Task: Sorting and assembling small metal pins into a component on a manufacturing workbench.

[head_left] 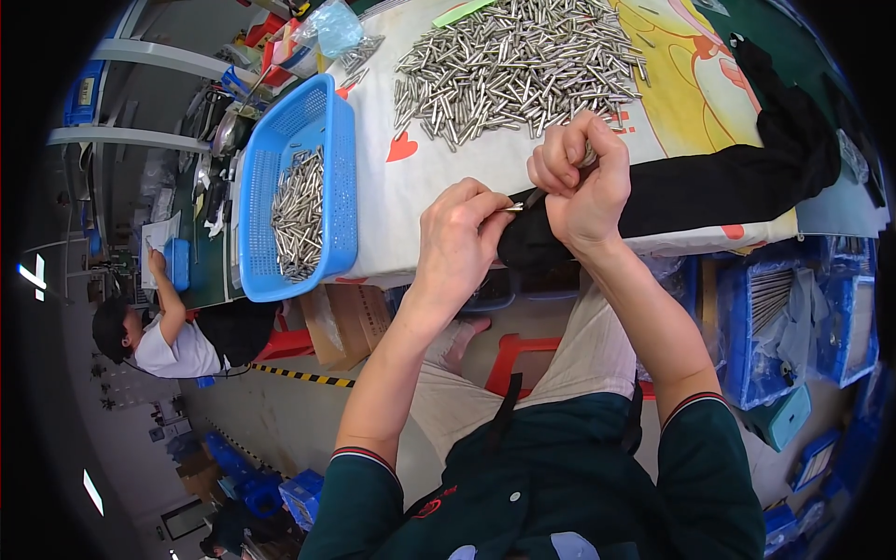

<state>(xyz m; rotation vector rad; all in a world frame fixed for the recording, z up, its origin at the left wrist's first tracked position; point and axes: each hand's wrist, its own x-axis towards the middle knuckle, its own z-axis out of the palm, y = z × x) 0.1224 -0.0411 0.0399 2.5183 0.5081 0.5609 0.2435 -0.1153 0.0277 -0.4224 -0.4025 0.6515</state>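
Note:
My left hand (455,238) is closed, pinching a small silver metal pin (513,207) between thumb and fingers. My right hand (588,182) is curled around a slim tool with a dark, narrow tip (534,198), which points at the pin; most of the tool is hidden in the fist. Both hands are above a black cloth (691,196) along the table's near edge. Beyond them lies a broad heap of similar metal pins (523,75). To the left, a blue plastic basket (343,177) holds more pins (299,219).
A white and yellow patterned cloth (373,205) covers the table. At the far left corner are a clear bag (338,28) and red bins. Blue crates (747,373) stand below on the right, a cardboard box (341,327) below the basket. Another person (168,336) works at the left.

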